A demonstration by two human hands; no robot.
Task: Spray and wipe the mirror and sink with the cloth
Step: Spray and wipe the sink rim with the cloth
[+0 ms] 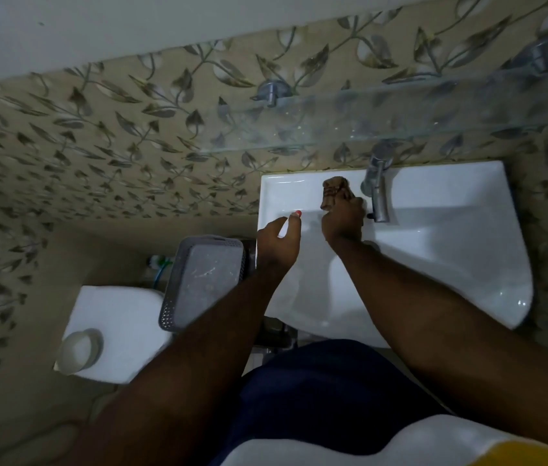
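A white sink [450, 210] hangs on the patterned wall, with a chrome tap [378, 190] at its back. My right hand [343, 220] presses a bunched brown cloth [334, 191] onto the sink's back ledge, just left of the tap. My left hand [277, 243] hovers over the sink's left rim and holds a white spray bottle with a red tip [291, 222], mostly hidden by the fingers. The mirror is not clearly in view.
A glass shelf [366, 119] on metal brackets juts out above the sink. A grey perforated basket [202, 280] stands left of the sink. Below it is a white toilet cistern [114, 327] with a round flush button [79, 351].
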